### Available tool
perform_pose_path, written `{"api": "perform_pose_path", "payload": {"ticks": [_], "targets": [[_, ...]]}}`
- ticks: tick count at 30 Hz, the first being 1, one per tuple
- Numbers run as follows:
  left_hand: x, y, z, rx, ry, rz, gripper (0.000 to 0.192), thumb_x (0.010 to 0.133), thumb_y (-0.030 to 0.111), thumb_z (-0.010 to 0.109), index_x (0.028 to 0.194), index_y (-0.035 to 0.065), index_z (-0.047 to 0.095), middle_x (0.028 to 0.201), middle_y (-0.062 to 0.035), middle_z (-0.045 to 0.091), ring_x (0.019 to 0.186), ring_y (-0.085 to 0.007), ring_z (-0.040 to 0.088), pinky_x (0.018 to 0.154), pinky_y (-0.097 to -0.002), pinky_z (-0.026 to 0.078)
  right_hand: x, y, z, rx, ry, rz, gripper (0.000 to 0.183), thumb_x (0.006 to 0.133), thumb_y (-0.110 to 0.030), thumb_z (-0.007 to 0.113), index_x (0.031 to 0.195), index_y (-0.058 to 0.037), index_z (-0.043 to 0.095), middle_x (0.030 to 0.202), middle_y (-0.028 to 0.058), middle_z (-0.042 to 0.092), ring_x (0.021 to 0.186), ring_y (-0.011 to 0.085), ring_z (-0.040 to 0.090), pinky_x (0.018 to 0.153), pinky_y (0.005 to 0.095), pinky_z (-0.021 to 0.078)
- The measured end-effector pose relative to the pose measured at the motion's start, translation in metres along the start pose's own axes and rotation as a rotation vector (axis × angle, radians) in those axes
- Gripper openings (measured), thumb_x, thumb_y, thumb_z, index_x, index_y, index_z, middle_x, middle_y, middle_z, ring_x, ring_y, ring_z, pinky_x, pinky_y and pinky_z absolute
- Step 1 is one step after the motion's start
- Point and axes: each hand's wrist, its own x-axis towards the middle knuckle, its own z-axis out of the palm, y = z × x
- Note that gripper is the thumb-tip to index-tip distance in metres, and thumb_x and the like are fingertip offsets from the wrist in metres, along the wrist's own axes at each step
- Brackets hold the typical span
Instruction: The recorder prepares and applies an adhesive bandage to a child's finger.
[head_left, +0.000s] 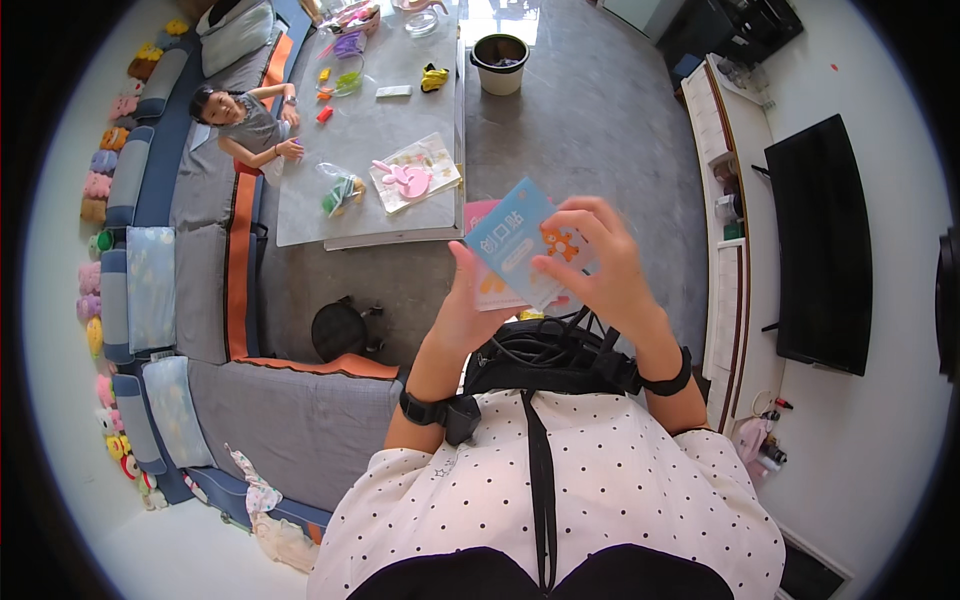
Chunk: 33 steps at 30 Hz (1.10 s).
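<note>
Both my hands are raised in front of my chest, each with flat printed packets. My left hand (474, 311) holds a pink packet (491, 289) from below, with the thumb standing up along its left edge. On top of it lies a blue packet (510, 236), tilted, with a brown bear picture and writing. My right hand (611, 262) pinches the right side of the blue packet between thumb and fingers. The packets overlap, so part of the pink one is hidden. How many packets are in the stack cannot be told.
A grey table (300, 225) stands ahead left, carrying a pink bunny-shaped item (409, 180), a bagged item (343, 193) and toys. A person (255, 127) sits behind it. Around me are a bin (500, 71), black stool (339, 330), sofa (300, 420) and TV cabinet (720, 300).
</note>
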Motion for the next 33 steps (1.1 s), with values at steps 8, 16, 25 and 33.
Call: {"api": "perform_pose_path", "payload": {"ticks": [8, 16, 25, 33], "targets": [[0.001, 0.002, -0.022, 0.460, 0.162, 0.038, 0.045, 0.081, 0.014, 0.067, 0.118, -0.0021, 0.048, 0.113, -0.0110, 0.057, 0.104, -0.0184, 0.055, 0.089, -0.0333, 0.044, -0.032, 0.015, -0.010, 0.194, 0.065, 0.444, 0.030, 0.070, -0.007, 0.073, 0.096, -0.0064, 0.058, 0.082, 0.0026, 0.055, 0.061, 0.0102, 0.046, 0.054, 0.0223, 0.0406], [0.004, 0.008, -0.022, 0.490, 0.167, -0.005, 0.041, 0.078, 0.011, 0.070, 0.112, -0.0025, 0.052, 0.105, -0.0101, 0.060, 0.096, -0.0170, 0.059, 0.084, -0.0314, 0.047, -0.048, 0.014, -0.006, 0.282, 0.122, 0.540, 0.048, 0.073, -0.007, 0.072, 0.113, -0.0070, 0.045, 0.079, 0.0023, 0.053, 0.057, 0.0054, 0.047, 0.050, 0.0198, 0.0391], [0.021, -0.002, -0.021, 0.711, 0.089, -0.070, 0.037, 0.073, 0.006, 0.073, 0.105, -0.0010, 0.056, 0.094, -0.0063, 0.062, 0.086, -0.0120, 0.058, 0.075, -0.0268, 0.048, -0.056, 0.011, 0.001, 0.227, 0.193, 0.618, 0.063, 0.074, -0.010, 0.073, 0.124, -0.0053, 0.036, 0.078, 0.0054, 0.056, 0.058, 0.0085, 0.053, 0.053, 0.0225, 0.0432], [0.061, -0.028, -0.015, 0.718, -0.127, -0.386, 0.038, 0.076, 0.003, 0.069, 0.111, 0.0001, 0.055, 0.102, -0.0038, 0.060, 0.093, -0.0104, 0.055, 0.082, -0.0255, 0.044, -0.094, 0.032, -0.040, 0.298, 0.027, 0.850, 0.038, 0.078, -0.013, 0.069, 0.109, 0.0017, 0.053, 0.082, 0.0072, 0.063, 0.071, 0.0110, 0.058, 0.064, 0.0261, 0.0468]]}}
